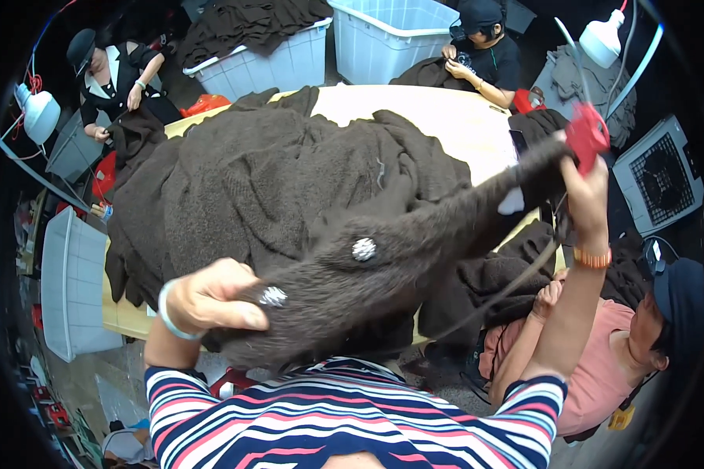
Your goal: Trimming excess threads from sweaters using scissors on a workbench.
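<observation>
A dark brown fuzzy garment [399, 242] is stretched slantwise in front of me, with shiny silver round buttons [364, 249] along it. My left hand [215, 301] is closed on its lower left end, thumb beside one button. Raised at the right, my right hand [588, 195] is closed at the garment's upper end, with a red handheld object [588, 137] in its grip; blur hides that object's exact kind. A white tag or patch [511, 201] shows on the garment near that end. Behind it lies a big heap of similar brown garments [266, 172].
The heap covers much of a pale table [438, 105]. White plastic bins [391, 39] stand behind and at the left [74, 285]. Co-workers sit at the far left [113, 78], far right [489, 62] and close by my right [579, 352]. A lamp [602, 39] hangs at upper right.
</observation>
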Demonstrator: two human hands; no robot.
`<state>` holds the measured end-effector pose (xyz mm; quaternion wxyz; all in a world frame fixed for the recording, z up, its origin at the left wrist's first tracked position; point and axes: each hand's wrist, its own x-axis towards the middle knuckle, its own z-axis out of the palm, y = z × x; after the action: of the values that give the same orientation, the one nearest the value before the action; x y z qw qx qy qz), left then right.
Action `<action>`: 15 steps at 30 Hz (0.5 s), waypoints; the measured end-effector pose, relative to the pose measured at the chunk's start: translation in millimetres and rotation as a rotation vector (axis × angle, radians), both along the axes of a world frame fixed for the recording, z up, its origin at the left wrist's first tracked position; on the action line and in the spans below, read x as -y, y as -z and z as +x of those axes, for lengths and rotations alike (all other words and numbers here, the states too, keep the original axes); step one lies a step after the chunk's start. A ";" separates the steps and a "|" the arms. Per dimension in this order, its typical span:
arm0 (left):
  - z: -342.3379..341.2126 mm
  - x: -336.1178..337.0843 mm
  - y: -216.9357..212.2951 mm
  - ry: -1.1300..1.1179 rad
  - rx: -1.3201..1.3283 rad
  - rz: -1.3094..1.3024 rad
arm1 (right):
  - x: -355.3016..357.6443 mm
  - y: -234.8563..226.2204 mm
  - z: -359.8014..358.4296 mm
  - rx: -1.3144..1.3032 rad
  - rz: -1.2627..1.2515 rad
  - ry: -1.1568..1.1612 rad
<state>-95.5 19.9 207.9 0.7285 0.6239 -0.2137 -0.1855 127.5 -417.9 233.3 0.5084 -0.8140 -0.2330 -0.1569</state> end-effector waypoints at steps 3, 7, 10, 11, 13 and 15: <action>22.8 36.4 22.7 -0.189 -0.311 0.227 | -62.1 -9.7 66.1 0.043 -0.310 0.181; 80.1 51.2 161.9 -0.555 -0.684 -0.178 | -181.8 35.8 118.9 -0.168 -0.756 0.119; 90.8 62.6 236.6 -0.510 -0.698 -0.439 | -184.0 101.2 99.6 -0.045 -0.723 0.091; 89.0 66.2 232.0 -0.479 -0.715 -0.449 | -176.2 109.3 79.7 -0.001 -0.667 0.087; 94.3 66.9 224.6 -0.413 -0.743 -0.599 | -152.6 122.4 41.3 -0.085 -0.618 0.049; 111.3 53.5 235.0 -0.422 -0.793 -0.709 | -131.0 136.2 9.4 -0.249 -0.573 -0.005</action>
<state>15.8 -33.6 -27.0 0.9389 0.2532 0.1560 -0.1730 136.9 -286.8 97.2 0.2831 -0.9366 -0.2057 0.0173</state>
